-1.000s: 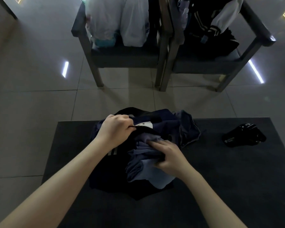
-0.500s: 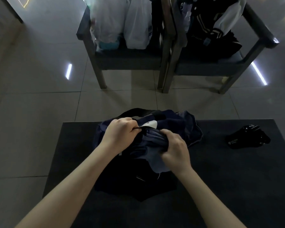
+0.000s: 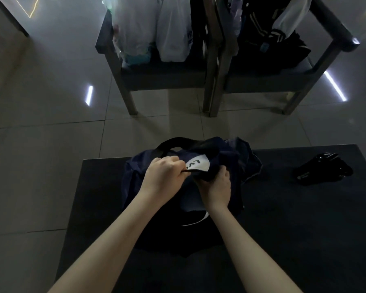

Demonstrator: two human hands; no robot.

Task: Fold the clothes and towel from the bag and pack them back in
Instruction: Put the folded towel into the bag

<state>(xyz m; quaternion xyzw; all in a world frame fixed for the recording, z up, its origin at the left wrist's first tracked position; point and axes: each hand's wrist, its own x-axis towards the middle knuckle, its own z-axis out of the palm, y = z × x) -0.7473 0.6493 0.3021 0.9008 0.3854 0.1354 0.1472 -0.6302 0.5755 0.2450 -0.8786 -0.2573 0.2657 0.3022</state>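
"Head camera looks down at your dark table (image 3: 283,229). Where is your bag?"

"Your dark blue bag (image 3: 135,182) sits at the far side of the table, a bit to the left. Its black strap (image 3: 171,144) loops over the far edge."

"What is your left hand doing?"

"Your left hand (image 3: 163,178) is balled up tight. It grips the bag's rim, right next to a white tag (image 3: 199,166) with dark letters."

"And your right hand?"

"Your right hand (image 3: 217,187) is just beside the left one. Its fingers curl round a dark fold (image 3: 205,176) at the bag's mouth. You cannot tell if that fold is bag or clothes."

"Any clothes showing?"

"A pale blue cloth (image 3: 193,200) peeks out between your wrists."

"What else?"

"A small black thing (image 3: 321,171) lies on the right of the table, well apart from the bag. It is too dark to say what it is. Far off, the left chair (image 3: 114,60) holds white plastic bags (image 3: 173,28). The right chair (image 3: 334,43) holds a black jacket (image 3: 260,45) with a white sleeve."
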